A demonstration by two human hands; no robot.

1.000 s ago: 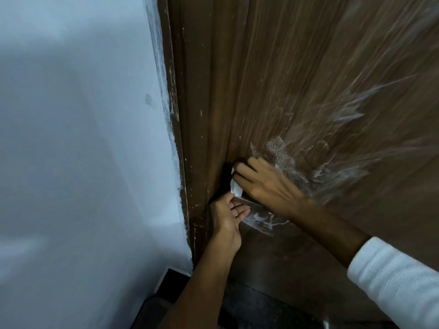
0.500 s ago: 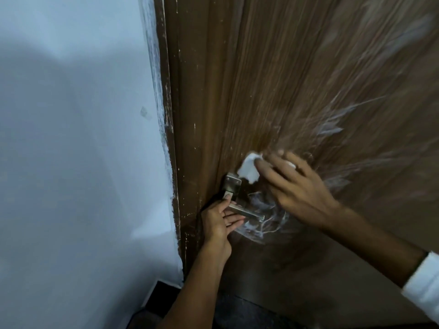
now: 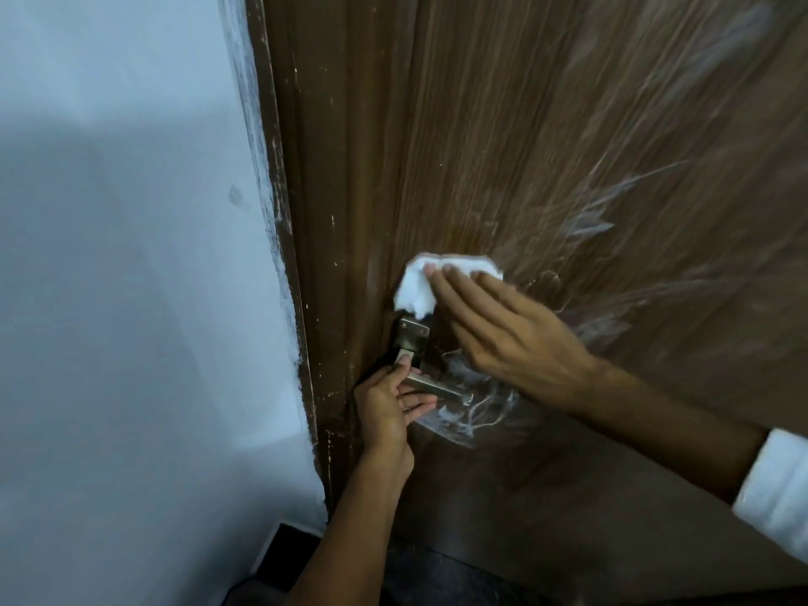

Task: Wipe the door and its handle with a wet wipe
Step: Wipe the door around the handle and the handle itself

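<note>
A brown wood-grain door (image 3: 546, 124) fills the right side of the head view, streaked with white smears. Its metal lever handle (image 3: 441, 389) sticks out from a backplate (image 3: 413, 341) near the door's left edge. My left hand (image 3: 389, 411) grips the lever from below, thumb resting on the plate. My right hand (image 3: 503, 334) lies flat with fingers extended, pressing a crumpled white wet wipe (image 3: 419, 286) against the door just above the backplate. Part of the wipe is hidden under my fingers.
A brown door frame (image 3: 301, 255) with scuffed white paint marks runs down beside a pale wall (image 3: 122, 299) on the left. Dark floor (image 3: 419, 575) shows at the bottom. A white sleeve (image 3: 778, 487) covers my right forearm.
My right hand has lifted the wipe off the handle and up onto the door above the backplate, uncovering the lever. My left hand stays on the handle.
</note>
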